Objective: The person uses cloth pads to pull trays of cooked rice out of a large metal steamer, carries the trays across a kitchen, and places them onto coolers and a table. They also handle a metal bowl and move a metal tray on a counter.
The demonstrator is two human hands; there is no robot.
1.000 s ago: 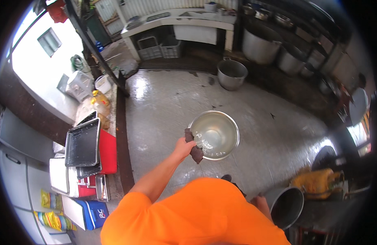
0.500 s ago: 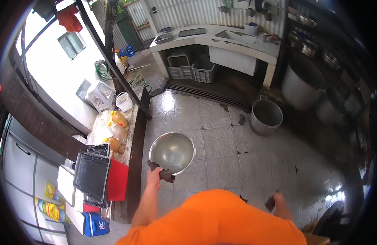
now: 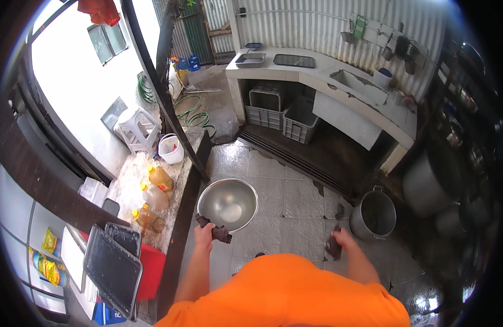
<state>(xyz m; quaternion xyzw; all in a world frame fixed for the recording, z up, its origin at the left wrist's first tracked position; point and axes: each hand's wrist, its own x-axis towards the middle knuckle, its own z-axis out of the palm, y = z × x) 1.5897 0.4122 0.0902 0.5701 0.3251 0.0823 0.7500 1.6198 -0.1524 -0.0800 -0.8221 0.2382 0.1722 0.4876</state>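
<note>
My left hand [image 3: 203, 234] is closed around a dark brown cloth [image 3: 221, 234] at the near rim of a wide metal bowl [image 3: 228, 191]. The bowl hangs in front of me above the tiled floor, its shiny inside facing up with a pale bright patch at the bottom. Out to the right, my right hand [image 3: 344, 238] is closed on a second dark cloth [image 3: 333, 248], which hangs down from it, slightly blurred. Left of the large grey pot [image 3: 373, 215] on the floor is where this hand is. The fingers' undersides are hidden on both hands.
On the left ledge stand several yellow-capped bottles [image 3: 148, 218], a white bucket [image 3: 171, 148], a stool [image 3: 136, 128] and black trays [image 3: 112, 270]. A floor grate [image 3: 295, 161] runs before the sink counter [image 3: 322, 82], with grey crates [image 3: 300, 120] below. Big pots [image 3: 428, 185] stand at right.
My view has shifted right and nearer the counter. The bowl has come along with my left hand. My right hand has swung forward and inward, still holding its cloth.
</note>
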